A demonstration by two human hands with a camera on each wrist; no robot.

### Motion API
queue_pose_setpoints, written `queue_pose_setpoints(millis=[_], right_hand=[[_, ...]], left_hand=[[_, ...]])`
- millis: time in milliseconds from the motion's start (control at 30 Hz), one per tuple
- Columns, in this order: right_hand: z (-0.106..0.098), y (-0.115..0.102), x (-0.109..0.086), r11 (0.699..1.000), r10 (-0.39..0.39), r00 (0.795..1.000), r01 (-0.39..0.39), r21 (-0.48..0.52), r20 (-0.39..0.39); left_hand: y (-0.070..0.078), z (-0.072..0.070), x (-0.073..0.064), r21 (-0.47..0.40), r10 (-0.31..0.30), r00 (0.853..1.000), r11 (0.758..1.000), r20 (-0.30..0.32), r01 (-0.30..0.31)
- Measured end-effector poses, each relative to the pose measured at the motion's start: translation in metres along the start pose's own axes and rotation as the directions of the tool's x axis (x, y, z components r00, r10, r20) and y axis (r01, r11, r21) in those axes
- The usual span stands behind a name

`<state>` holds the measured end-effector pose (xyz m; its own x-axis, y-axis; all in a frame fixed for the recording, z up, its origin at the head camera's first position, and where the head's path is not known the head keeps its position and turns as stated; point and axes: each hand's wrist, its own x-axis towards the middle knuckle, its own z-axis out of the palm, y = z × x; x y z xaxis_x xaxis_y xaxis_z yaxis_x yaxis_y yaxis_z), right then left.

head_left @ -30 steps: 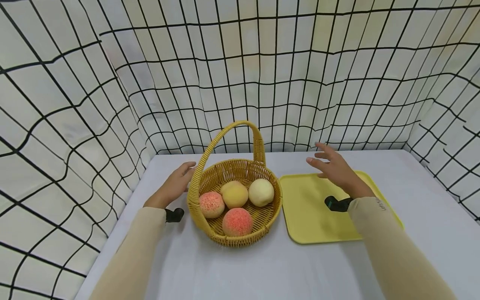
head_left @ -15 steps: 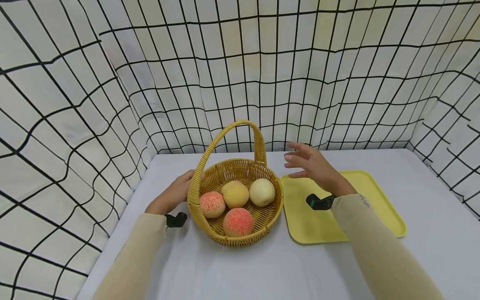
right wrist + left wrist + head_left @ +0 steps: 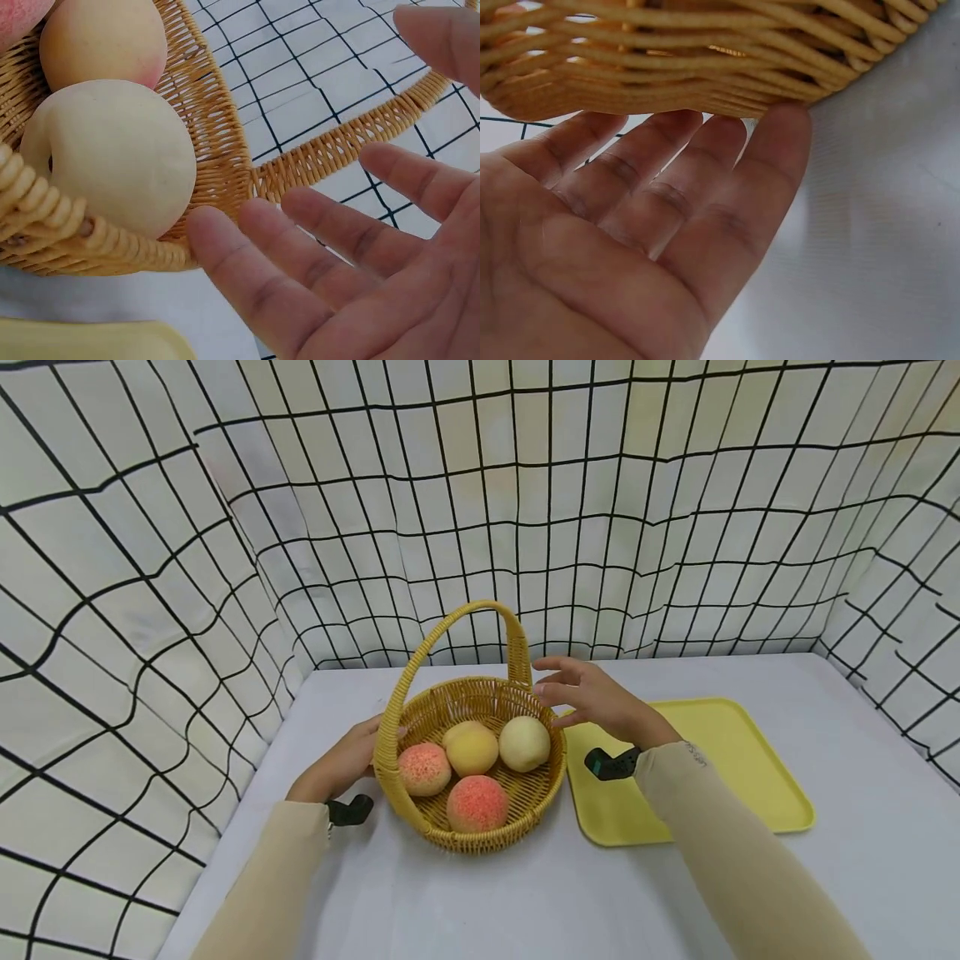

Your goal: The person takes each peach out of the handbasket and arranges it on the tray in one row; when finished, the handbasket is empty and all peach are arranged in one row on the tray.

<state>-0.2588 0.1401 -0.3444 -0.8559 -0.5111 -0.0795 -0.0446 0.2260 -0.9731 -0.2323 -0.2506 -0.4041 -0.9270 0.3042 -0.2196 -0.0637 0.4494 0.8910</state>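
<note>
A yellow wicker basket [image 3: 442, 836] with a tall arched handle stands on the white table. Inside sit a pale cream fruit [image 3: 524, 744], a yellow peach [image 3: 471, 748] and two pink-red peaches, one at the front [image 3: 477, 804] and one at the left [image 3: 423, 769]. My left hand [image 3: 347, 763] is at the basket's left side; in the left wrist view its nearly straight fingers [image 3: 731, 202] touch the weave. My right hand [image 3: 600, 700] spreads its fingers beside the right rim near the handle's base, holding nothing. Whether its fingertips touch the rim I cannot tell.
A yellow tray [image 3: 720, 760] lies flat to the right of the basket, partly under my right forearm. White cloth walls with a black grid [image 3: 570, 527] rise behind the table and at both sides.
My right hand has moved left from over the tray to the basket's right rim. My left hand has come up against the basket's left side. The basket has stayed in place.
</note>
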Motion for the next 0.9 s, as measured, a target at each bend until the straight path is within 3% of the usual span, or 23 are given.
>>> queue_pose_setpoints(millis=[233, 500, 633, 900], right_hand=[[0.011, -0.013, 0.011, 0.991, 0.092, 0.994, -0.085, -0.098, 0.059], [0.020, -0.022, 0.020, 0.951, 0.216, 0.971, -0.185, -0.249, 0.105], [0.024, -0.028, 0.024, 0.917, 0.279, 0.951, -0.222, -0.332, 0.134], [0.038, -0.034, 0.031, 0.827, 0.362, 0.914, -0.226, -0.514, 0.181]], left_hand=[[-0.003, 0.000, -0.003, -0.022, 0.020, 1.000, 1.000, 0.002, -0.020], [-0.006, 0.004, -0.002, -0.047, -0.001, 1.000, 0.999, -0.014, 0.000], [-0.008, 0.003, -0.002, -0.065, -0.005, 1.000, 0.998, -0.010, 0.004], [-0.009, 0.004, -0.001, -0.071, 0.014, 1.000, 0.997, -0.009, -0.014]])
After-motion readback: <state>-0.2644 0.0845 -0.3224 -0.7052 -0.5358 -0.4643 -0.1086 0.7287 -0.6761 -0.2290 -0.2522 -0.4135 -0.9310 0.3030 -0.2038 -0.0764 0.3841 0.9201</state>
